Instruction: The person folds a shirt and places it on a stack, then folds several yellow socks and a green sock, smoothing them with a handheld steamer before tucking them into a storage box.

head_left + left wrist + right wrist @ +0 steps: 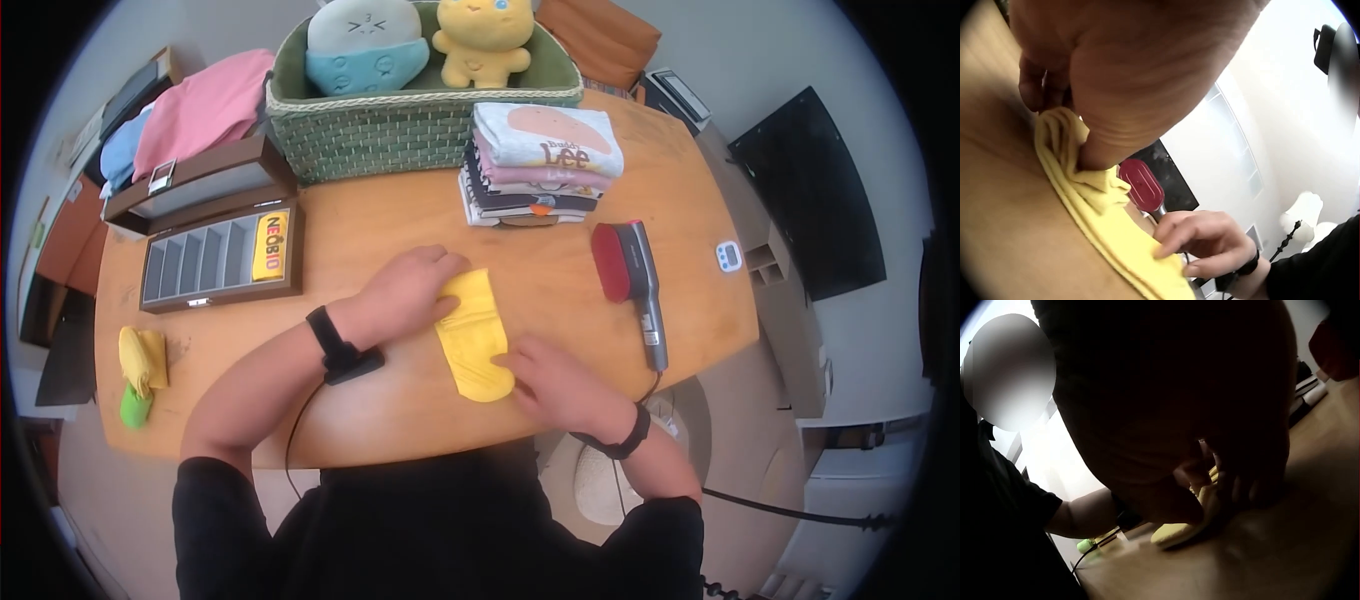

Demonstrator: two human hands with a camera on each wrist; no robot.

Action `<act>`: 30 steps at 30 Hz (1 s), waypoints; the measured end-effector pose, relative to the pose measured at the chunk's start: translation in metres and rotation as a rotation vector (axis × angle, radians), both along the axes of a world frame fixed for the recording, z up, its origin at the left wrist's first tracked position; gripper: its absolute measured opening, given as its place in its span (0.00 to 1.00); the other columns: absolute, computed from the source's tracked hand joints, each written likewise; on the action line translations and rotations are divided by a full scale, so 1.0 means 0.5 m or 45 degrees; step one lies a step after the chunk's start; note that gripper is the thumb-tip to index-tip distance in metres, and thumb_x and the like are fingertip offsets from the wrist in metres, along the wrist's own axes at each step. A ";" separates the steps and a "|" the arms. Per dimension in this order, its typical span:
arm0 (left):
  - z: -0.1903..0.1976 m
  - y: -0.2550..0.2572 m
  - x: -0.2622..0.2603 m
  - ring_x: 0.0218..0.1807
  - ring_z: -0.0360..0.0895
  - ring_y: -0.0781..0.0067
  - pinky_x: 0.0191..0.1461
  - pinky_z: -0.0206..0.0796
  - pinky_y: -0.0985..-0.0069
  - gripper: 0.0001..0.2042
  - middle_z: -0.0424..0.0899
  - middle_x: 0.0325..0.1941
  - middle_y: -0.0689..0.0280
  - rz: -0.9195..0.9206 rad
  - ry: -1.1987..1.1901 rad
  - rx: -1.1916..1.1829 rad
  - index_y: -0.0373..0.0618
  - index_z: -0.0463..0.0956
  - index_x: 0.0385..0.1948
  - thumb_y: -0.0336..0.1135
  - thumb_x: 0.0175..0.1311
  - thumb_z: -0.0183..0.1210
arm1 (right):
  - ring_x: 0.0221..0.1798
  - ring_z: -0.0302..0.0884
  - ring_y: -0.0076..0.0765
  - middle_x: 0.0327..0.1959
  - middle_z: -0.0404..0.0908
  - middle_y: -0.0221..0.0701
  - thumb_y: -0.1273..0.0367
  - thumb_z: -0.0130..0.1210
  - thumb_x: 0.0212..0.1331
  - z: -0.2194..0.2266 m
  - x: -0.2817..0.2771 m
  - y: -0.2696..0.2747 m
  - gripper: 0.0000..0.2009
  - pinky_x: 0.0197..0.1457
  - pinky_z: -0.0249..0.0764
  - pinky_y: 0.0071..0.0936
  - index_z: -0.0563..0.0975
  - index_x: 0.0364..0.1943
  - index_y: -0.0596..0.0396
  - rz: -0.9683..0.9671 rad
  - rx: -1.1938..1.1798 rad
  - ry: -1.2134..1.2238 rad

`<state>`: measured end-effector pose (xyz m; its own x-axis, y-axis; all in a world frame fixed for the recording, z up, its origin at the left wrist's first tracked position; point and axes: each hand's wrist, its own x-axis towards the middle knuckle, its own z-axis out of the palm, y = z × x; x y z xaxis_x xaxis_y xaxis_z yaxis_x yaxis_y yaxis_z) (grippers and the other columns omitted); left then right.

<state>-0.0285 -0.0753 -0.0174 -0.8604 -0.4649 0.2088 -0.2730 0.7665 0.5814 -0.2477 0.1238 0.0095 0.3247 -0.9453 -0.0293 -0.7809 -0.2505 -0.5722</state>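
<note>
A yellow sock (472, 345) lies lengthwise on the table in front of the person. The left hand (408, 290) pinches its upper end; the left wrist view shows the cloth bunched into folds between thumb and fingers. At the lower end, the right hand (560, 385) touches the side edge with its fingertips. That hand (1210, 240) looks relaxed in the left wrist view, thumb and forefinger apart on the cloth. In the dark right wrist view, the hand mostly hides the sock (1175, 534).
Left stands a lidded compartment case (225, 258) holding a folded yellow NEOBIO item (270, 245). Nearer lies a yellow-green bundle (143, 362). Behind are a green basket (375, 140) of plush toys and folded shirts (545, 150). A corded brush-like appliance (630, 270) and small timer (729, 257) lie right.
</note>
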 end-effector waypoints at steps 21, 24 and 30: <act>-0.018 0.040 0.030 0.49 0.80 0.44 0.55 0.76 0.55 0.14 0.81 0.45 0.53 -0.139 0.006 0.080 0.40 0.83 0.47 0.29 0.58 0.68 | 0.48 0.81 0.56 0.44 0.84 0.41 0.76 0.62 0.58 -0.027 -0.004 -0.081 0.18 0.52 0.79 0.49 0.80 0.54 0.53 -0.011 -0.165 -0.081; -0.016 0.028 0.029 0.50 0.80 0.45 0.55 0.76 0.55 0.12 0.82 0.45 0.53 -0.173 -0.002 0.073 0.40 0.84 0.45 0.28 0.59 0.68 | 0.50 0.82 0.57 0.44 0.84 0.41 0.76 0.63 0.59 -0.016 0.000 -0.085 0.19 0.54 0.79 0.49 0.79 0.56 0.53 0.029 -0.119 -0.048; -0.012 0.023 0.025 0.48 0.81 0.46 0.55 0.76 0.56 0.10 0.82 0.42 0.53 -0.188 0.012 0.046 0.39 0.85 0.43 0.28 0.60 0.67 | 0.49 0.83 0.55 0.45 0.84 0.41 0.75 0.65 0.59 -0.009 0.000 -0.086 0.17 0.49 0.80 0.47 0.80 0.53 0.52 -0.038 -0.081 -0.058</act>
<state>-0.0162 -0.0639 -0.0237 -0.9179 -0.3408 0.2031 -0.1531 0.7766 0.6112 -0.2475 0.0809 0.0052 0.2963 -0.9540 0.0452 -0.7622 -0.2648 -0.5907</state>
